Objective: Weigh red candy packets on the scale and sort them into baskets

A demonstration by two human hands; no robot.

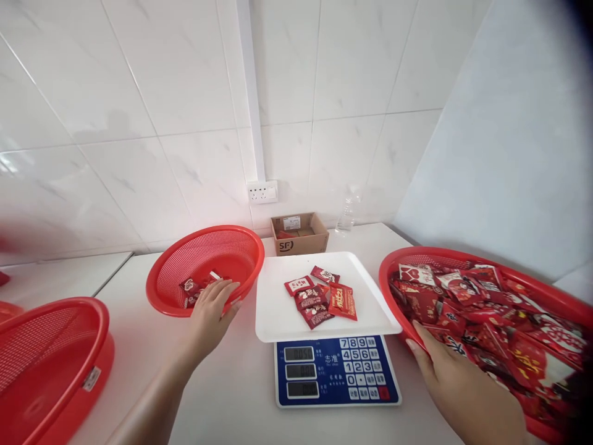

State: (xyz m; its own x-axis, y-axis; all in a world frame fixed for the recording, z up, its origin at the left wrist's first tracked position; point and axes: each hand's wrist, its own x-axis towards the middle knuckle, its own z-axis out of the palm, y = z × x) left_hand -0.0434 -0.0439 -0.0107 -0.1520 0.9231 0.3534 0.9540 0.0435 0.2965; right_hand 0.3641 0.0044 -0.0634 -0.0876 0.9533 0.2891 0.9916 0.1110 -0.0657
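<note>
My left hand (210,307) reaches over the near rim of a small red mesh basket (241,247), fingers spread, just above a few red snack packets (194,287) lying inside. My right hand (447,371) rests on the near left rim of a large red basket (532,287) heaped with red packets (486,321), fingertips at the packets; whether it grips one I cannot tell. Between the baskets a blue digital scale (337,369) carries a white tray (278,309) with several red packets (319,298) on it.
Stacked red baskets (50,364) sit at the near left. A small open cardboard box (300,233) and a clear plastic bottle (346,213) stand by the tiled wall, under a wall socket (262,192). The white counter meets walls behind and to the right.
</note>
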